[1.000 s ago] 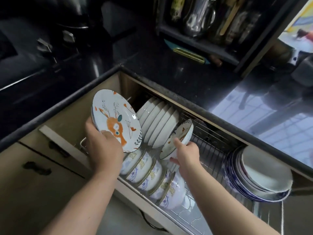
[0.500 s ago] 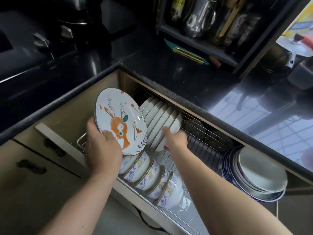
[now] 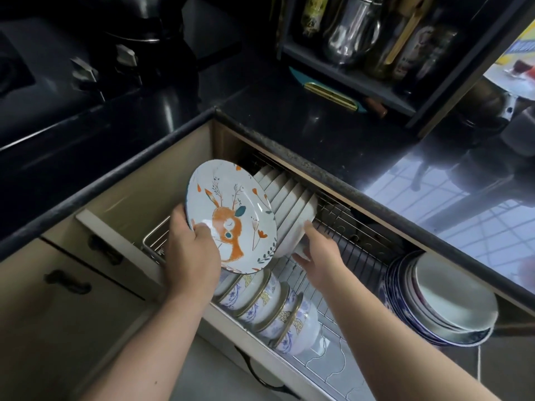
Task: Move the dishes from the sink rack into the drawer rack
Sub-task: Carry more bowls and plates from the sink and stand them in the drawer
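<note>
Two hands, left hand (image 3: 192, 253) half-hiding deer plate (image 3: 231, 215)

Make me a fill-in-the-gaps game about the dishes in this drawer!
1. The plate in the left hand has an orange ____ painted on it.
2. The right hand touches the last dish in the row of ____ dishes.
3. The patterned bowls stand in a row ____ the deer plate.

Missing words: deer; white; below
</note>
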The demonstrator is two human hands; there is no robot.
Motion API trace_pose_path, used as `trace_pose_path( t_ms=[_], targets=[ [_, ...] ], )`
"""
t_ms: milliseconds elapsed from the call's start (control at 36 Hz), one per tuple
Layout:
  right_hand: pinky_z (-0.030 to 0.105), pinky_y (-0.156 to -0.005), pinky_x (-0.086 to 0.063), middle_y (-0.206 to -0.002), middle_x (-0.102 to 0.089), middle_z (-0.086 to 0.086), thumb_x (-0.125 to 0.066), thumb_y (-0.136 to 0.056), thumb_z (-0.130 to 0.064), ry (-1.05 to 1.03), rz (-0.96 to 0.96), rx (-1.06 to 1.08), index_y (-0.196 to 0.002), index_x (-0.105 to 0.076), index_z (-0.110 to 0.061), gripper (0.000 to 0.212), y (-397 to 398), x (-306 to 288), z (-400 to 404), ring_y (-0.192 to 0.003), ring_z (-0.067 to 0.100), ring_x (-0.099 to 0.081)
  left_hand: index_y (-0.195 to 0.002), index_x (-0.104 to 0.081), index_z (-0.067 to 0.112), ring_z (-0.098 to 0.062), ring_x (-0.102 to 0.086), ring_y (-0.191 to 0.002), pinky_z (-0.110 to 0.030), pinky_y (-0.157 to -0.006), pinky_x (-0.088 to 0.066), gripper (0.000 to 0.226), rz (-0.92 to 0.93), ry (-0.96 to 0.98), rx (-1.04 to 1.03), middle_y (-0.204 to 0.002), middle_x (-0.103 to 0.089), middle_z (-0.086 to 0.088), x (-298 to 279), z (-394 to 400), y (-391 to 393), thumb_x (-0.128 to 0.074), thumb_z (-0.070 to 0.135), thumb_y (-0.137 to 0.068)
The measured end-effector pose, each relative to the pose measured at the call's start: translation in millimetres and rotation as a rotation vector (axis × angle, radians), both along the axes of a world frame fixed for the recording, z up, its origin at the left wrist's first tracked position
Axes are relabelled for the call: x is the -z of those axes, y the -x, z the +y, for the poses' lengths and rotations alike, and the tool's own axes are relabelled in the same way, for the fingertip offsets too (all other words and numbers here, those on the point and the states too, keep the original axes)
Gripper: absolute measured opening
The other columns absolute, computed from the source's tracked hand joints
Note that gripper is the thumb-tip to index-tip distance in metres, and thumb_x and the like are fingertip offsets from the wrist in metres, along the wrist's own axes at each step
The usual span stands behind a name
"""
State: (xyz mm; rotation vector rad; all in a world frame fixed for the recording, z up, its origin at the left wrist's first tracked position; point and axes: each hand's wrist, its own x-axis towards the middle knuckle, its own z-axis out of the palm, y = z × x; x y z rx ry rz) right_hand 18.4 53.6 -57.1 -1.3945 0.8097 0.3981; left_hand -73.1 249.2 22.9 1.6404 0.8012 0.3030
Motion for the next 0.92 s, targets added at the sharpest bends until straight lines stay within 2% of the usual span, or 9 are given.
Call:
trace_pose_path(
  t_ms=[139, 222, 306, 444, 528, 639, 722, 806, 917],
  targets=[
    [0.039, -0.084, -0.06, -0.113, -0.067, 0.008, -0.053, -0.104, -0.04, 0.019, -0.033, -0.006, -0.124, -0.063, -0.007, 0.04, 38, -24, 1, -0.102, 0.022, -0.064, -0.128, -0.06, 0.028, -0.008, -0.063, -0.091, -0.015, -0.068, -0.044, 0.035, -0.003, 0.028, 0.028, -0.109, -0.067, 0.011, -1, 6, 4, -0.051, 0.007, -0.1],
    [0.045, -0.1, -0.055, -0.113, -0.075, 0.009, -0.036, -0.108, -0.047, -0.188, -0.056, -0.14, -0.122, -0.067, -0.009, 0.052, 60, -48, 14, -0.102, 0.02, -0.071, -0.125, -0.063, 0.033, -0.018, -0.067, -0.102, -0.038, -0.092, -0.054, 0.032, 0.028, 0.076, 0.044, -0.114, -0.071, 0.01, 2, 10, 3, -0.054, 0.018, -0.098],
    [0.052, -0.106, -0.05, -0.125, -0.071, 0.012, -0.025, -0.108, -0.052, -0.462, -0.033, -0.188, -0.134, -0.061, -0.014, 0.058, 72, -58, 23, -0.115, 0.028, -0.069, -0.105, -0.064, 0.05, -0.021, -0.07, -0.099, -0.054, -0.094, -0.055, 0.027, 0.038, 0.108, 0.071, -0.108, -0.074, 0.013, 0, 12, 1, -0.054, 0.032, -0.086],
    [0.059, -0.097, -0.054, -0.133, -0.067, 0.014, -0.022, -0.109, -0.049, -0.603, -0.077, -0.148, -0.14, -0.054, -0.017, 0.054, 78, -63, 15, -0.121, 0.04, -0.064, -0.1, -0.07, 0.04, -0.019, -0.073, -0.097, -0.051, -0.09, -0.058, 0.025, 0.013, 0.157, 0.147, -0.099, -0.078, 0.012, 2, 12, 0, -0.058, 0.018, -0.097],
    [0.053, -0.087, -0.06, -0.132, -0.068, 0.013, -0.024, -0.11, -0.047, -0.554, -0.112, -0.137, -0.139, -0.055, -0.016, 0.052, 87, -70, -1, -0.12, 0.038, -0.065, -0.087, -0.073, 0.041, -0.02, -0.074, -0.092, -0.043, -0.082, -0.057, 0.025, 0.001, 0.136, 0.208, -0.088, -0.078, 0.012, -1, 10, 1, -0.054, 0.031, -0.1],
    [0.056, -0.101, -0.051, -0.135, -0.066, 0.013, -0.029, -0.108, -0.046, -0.466, -0.111, -0.122, -0.141, -0.055, -0.013, 0.053, 113, -82, -35, -0.124, 0.035, -0.064, -0.094, -0.068, 0.045, -0.014, -0.072, -0.094, -0.048, -0.084, -0.06, 0.024, 0.014, 0.111, 0.219, -0.104, -0.074, 0.011, -6, 6, 1, -0.046, 0.046, -0.103],
    [0.053, -0.094, -0.055, -0.131, -0.068, 0.015, -0.036, -0.107, -0.039, -0.406, -0.091, -0.124, -0.136, -0.061, -0.013, 0.047, 132, -89, -63, -0.12, 0.035, -0.066, -0.096, -0.065, 0.036, -0.008, -0.072, -0.075, -0.051, -0.074, -0.064, 0.017, 0.01, 0.083, 0.191, -0.1, -0.07, 0.003, -7, 2, 3, -0.051, 0.032, -0.105],
    [0.05, -0.082, -0.061, -0.125, -0.07, 0.021, -0.045, -0.104, -0.029, -0.352, -0.056, -0.059, -0.131, -0.063, -0.005, 0.041, 135, -88, -86, -0.113, 0.037, -0.069, -0.097, -0.067, 0.026, -0.014, -0.072, -0.081, -0.05, -0.071, -0.064, 0.016, -0.01, 0.047, 0.188, -0.093, -0.069, 0.002, -9, 1, 4, -0.053, 0.025, -0.104],
    [0.053, -0.091, -0.056, -0.123, -0.071, 0.019, -0.045, -0.105, -0.012, -0.259, -0.074, -0.006, -0.132, -0.055, 0.002, 0.033, 121, -75, -94, -0.112, 0.035, -0.07, -0.094, -0.07, 0.021, -0.014, -0.072, -0.068, -0.05, -0.067, -0.064, 0.016, 0.0, 0.045, 0.18, -0.078, -0.071, 0.004, -4, 4, 3, -0.056, 0.017, -0.101]
  ],
)
